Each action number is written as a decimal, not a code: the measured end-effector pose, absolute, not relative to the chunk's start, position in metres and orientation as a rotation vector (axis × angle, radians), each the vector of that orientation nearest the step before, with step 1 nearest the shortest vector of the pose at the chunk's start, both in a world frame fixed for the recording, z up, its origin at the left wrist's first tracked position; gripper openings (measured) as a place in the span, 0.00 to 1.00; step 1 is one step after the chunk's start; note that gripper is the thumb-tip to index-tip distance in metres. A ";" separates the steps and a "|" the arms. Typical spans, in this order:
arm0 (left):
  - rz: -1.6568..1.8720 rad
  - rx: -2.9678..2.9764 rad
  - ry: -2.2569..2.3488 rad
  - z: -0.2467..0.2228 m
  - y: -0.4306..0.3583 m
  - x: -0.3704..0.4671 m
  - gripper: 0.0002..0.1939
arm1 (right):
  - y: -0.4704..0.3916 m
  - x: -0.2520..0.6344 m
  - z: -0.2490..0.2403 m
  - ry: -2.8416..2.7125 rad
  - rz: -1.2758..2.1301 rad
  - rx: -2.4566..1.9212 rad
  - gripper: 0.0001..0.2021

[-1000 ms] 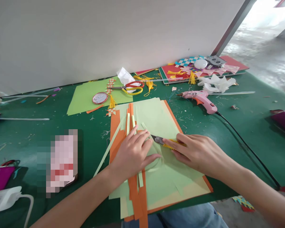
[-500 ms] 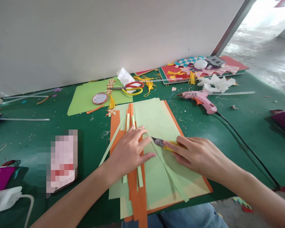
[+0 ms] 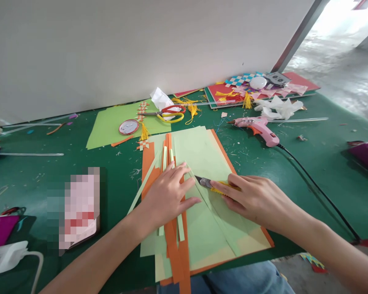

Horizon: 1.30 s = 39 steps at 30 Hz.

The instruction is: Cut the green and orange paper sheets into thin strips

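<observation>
On the green bench [image 3: 119, 175] lies a pile of paper [image 3: 199, 143]. The left hand [image 3: 168, 194], spread out, rests on it. The right hand's grip [image 3: 248, 194] pinches a yellow knife [image 3: 206, 183], blade [image 3: 198, 179] near the left hand.

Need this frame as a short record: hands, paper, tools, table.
left hand: spread over orange strips and pale green strips
right hand: holding yellow utility knife
knife blade: out, pointing toward the left hand; contact with paper unclear
paper: pale green sheets, orange sheets showing beneath
scissors: beyond the hands, partly over bright green paper
glue gun: pink, right of the paper stack
table: green, scattered with scraps
</observation>
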State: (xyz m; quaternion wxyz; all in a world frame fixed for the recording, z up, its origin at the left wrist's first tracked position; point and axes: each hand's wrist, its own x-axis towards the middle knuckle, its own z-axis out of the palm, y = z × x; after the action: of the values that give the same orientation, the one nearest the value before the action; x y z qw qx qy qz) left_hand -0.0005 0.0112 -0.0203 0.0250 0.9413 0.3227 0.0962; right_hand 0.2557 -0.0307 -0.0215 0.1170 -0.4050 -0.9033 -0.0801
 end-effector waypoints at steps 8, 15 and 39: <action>0.285 2.906 1.001 -0.021 0.012 0.000 0.21 | -0.031 0.254 -0.022 -2.646 -0.242 -1.208 0.16; 0.271 2.910 1.007 -0.020 0.012 0.001 0.22 | -0.027 0.252 -0.022 -2.633 -0.256 -1.207 0.16; 0.272 2.913 0.979 -0.018 0.013 0.001 0.20 | -0.004 0.244 -0.017 -2.715 -0.328 -1.261 0.17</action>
State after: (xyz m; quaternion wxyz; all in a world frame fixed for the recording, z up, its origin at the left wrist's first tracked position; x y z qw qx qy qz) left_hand 0.0011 0.0127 -0.0183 0.0283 0.9438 0.3173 0.0883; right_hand 0.2436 -0.0045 -0.0171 0.0647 -0.4179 -0.8997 -0.1087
